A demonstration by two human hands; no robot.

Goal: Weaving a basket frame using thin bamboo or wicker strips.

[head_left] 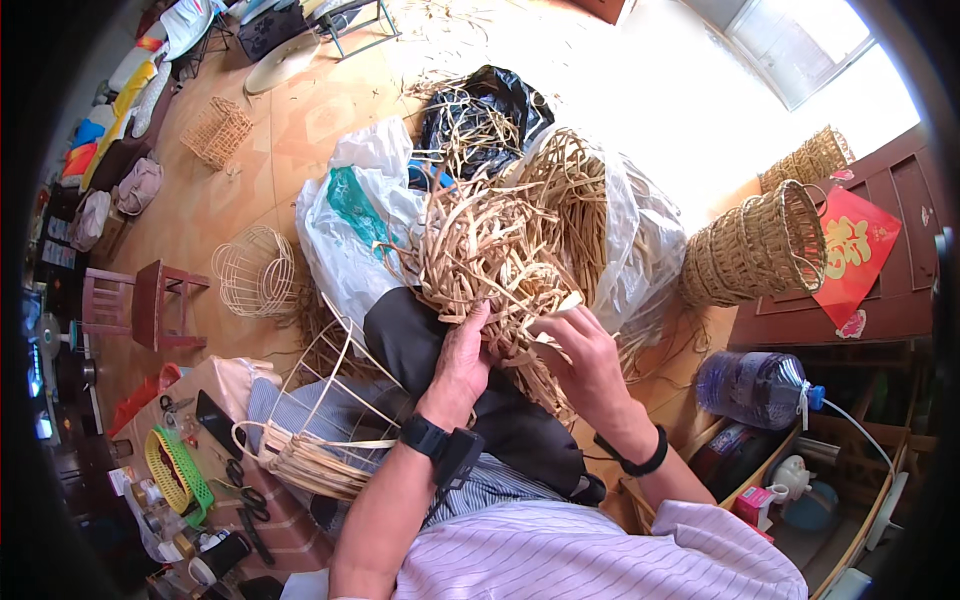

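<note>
A large tangled bundle of dried tan plant strips (490,245) lies over my lap, which is covered by dark cloth. My left hand (464,358) is closed on the near edge of the bundle, thumb pointing up. To its right, my right hand (585,355) has its fingers bent round a few strips at the bundle's right side; its fingertips are partly hidden among them. By my left forearm rests a partly woven basket frame (320,465), with long bare stakes spreading from its woven end.
Ahead are a white plastic bag (350,240), a black bag (535,112) of strips and a clear bag (645,240). Woven baskets (750,245) stand right, near a water jug (750,388). Scissors (257,505) and a green plastic basket (198,492) lie on the left table.
</note>
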